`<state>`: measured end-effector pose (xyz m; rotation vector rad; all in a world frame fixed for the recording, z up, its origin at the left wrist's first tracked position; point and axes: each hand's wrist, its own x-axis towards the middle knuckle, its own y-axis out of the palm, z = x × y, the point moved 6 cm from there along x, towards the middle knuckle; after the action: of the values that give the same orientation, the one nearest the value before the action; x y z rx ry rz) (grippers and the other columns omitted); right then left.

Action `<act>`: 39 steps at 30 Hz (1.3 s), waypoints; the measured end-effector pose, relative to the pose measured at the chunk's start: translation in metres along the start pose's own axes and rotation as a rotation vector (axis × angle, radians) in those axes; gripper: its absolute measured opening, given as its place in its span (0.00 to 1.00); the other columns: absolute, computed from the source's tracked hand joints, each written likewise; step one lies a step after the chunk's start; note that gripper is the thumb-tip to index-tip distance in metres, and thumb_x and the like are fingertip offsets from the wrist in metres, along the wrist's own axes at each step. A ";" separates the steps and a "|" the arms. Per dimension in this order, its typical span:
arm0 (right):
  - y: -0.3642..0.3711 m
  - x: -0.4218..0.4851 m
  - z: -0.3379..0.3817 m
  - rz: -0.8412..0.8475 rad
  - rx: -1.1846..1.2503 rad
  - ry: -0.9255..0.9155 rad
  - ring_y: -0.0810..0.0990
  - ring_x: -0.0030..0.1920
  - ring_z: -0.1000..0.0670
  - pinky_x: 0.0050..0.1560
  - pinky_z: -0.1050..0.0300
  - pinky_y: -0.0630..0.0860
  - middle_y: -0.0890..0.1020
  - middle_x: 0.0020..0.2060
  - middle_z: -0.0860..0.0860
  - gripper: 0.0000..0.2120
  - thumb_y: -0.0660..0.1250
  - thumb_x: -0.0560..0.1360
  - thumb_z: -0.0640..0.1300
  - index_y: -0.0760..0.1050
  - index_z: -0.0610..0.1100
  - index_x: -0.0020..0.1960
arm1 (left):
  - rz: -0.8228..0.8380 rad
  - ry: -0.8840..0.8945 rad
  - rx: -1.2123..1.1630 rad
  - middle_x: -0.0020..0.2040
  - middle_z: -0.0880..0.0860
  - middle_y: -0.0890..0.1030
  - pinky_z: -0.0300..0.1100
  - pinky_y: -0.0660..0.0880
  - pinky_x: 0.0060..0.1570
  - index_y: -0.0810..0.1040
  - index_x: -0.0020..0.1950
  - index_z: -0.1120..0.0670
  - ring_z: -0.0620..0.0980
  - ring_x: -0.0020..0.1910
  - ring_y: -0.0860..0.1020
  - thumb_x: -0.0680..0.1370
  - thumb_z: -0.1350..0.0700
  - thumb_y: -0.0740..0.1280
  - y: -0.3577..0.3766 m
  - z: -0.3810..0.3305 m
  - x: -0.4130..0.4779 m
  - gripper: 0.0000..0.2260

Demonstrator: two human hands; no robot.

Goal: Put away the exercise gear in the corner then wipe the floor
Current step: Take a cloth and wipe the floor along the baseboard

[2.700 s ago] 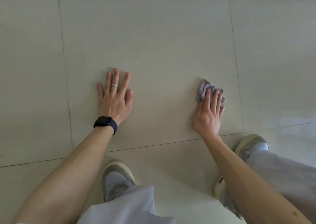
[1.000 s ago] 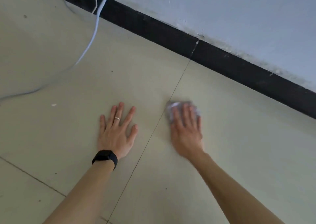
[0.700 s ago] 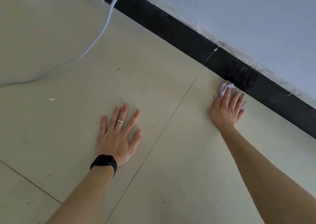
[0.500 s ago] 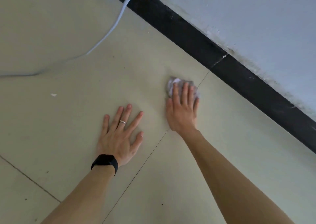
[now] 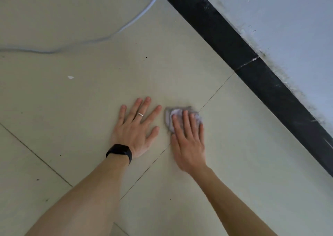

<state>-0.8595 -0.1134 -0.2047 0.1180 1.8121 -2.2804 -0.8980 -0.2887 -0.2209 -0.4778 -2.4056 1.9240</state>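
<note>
The right hand (image 5: 189, 142) presses flat, fingers together, on the crumpled pale lilac cloth (image 5: 182, 117) lying on the beige tiled floor (image 5: 234, 163), seemingly mid-stroke; the left hand (image 5: 137, 127), splayed and empty, braces just beside it.

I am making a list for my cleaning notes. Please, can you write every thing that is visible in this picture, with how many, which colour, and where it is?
floor tiles: several, pale beige, filling most of the view, thin dark joints between them
skirting board: one, black, running diagonally from the top to the right edge
wall: one, pale blue-grey, upper right above the skirting board
cable: one, pale grey, lying on the floor, upper left
white scrap: one, on the floor, left of centre
cloth: one, greyish-lilac, crumpled, under the right hand
watch: one, black, left wrist
ring: one, silver, left finger
left hand: flat on the floor
right hand: pressing the cloth
</note>
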 end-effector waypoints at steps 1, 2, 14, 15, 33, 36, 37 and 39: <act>0.008 -0.031 0.016 0.047 -0.040 -0.184 0.45 0.81 0.47 0.78 0.39 0.50 0.50 0.81 0.49 0.26 0.48 0.84 0.53 0.50 0.53 0.81 | -0.003 0.005 -0.005 0.82 0.46 0.45 0.59 0.46 0.77 0.46 0.80 0.39 0.48 0.80 0.45 0.80 0.38 0.48 -0.001 -0.001 -0.001 0.29; 0.010 -0.049 0.020 0.080 -0.072 -0.350 0.48 0.81 0.46 0.77 0.38 0.54 0.53 0.81 0.49 0.25 0.50 0.85 0.53 0.53 0.53 0.81 | -0.004 0.008 -0.003 0.82 0.46 0.44 0.59 0.46 0.77 0.46 0.80 0.39 0.48 0.80 0.44 0.80 0.38 0.48 -0.001 -0.001 -0.001 0.29; 0.032 -0.085 0.040 0.007 0.003 -0.144 0.43 0.81 0.48 0.77 0.39 0.48 0.47 0.81 0.51 0.26 0.48 0.85 0.55 0.47 0.56 0.81 | 0.018 -0.003 0.036 0.81 0.46 0.42 0.59 0.44 0.77 0.43 0.80 0.37 0.49 0.80 0.43 0.81 0.38 0.47 0.004 -0.001 0.002 0.27; 0.040 -0.115 0.058 0.068 -0.025 -0.348 0.44 0.81 0.48 0.77 0.40 0.49 0.48 0.81 0.52 0.26 0.49 0.85 0.55 0.47 0.56 0.81 | 0.031 0.016 0.040 0.81 0.46 0.41 0.59 0.43 0.77 0.42 0.80 0.38 0.50 0.80 0.43 0.81 0.39 0.47 0.003 -0.002 0.002 0.28; 0.053 -0.184 0.066 0.083 -0.132 -0.521 0.51 0.80 0.50 0.77 0.43 0.54 0.55 0.80 0.52 0.25 0.47 0.84 0.57 0.52 0.57 0.80 | 0.226 -0.039 -0.061 0.79 0.45 0.32 0.56 0.37 0.77 0.35 0.79 0.42 0.47 0.78 0.32 0.84 0.42 0.43 0.010 0.016 -0.153 0.26; 0.035 -0.120 0.035 0.046 0.014 -0.005 0.39 0.80 0.51 0.78 0.41 0.47 0.45 0.81 0.52 0.26 0.42 0.83 0.58 0.44 0.58 0.81 | 0.166 -0.119 -0.137 0.80 0.44 0.36 0.52 0.37 0.77 0.40 0.80 0.42 0.45 0.79 0.36 0.84 0.45 0.47 -0.016 0.040 -0.158 0.26; 0.033 -0.107 0.036 0.047 0.090 0.168 0.35 0.79 0.52 0.78 0.41 0.41 0.41 0.81 0.52 0.27 0.42 0.83 0.57 0.41 0.58 0.80 | 0.144 -0.171 -0.139 0.80 0.44 0.37 0.52 0.37 0.77 0.40 0.80 0.44 0.45 0.79 0.36 0.84 0.46 0.48 -0.025 0.056 -0.160 0.26; 0.039 -0.099 0.058 0.044 0.163 0.329 0.31 0.78 0.52 0.77 0.42 0.35 0.39 0.80 0.50 0.27 0.44 0.84 0.56 0.40 0.56 0.81 | 0.136 -0.271 -0.125 0.80 0.44 0.38 0.51 0.37 0.77 0.41 0.81 0.45 0.46 0.79 0.38 0.85 0.47 0.48 -0.039 0.093 -0.160 0.26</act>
<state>-0.7503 -0.1656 -0.2084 0.5868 1.7388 -2.4912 -0.7734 -0.4244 -0.1781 -0.4193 -2.7408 2.0182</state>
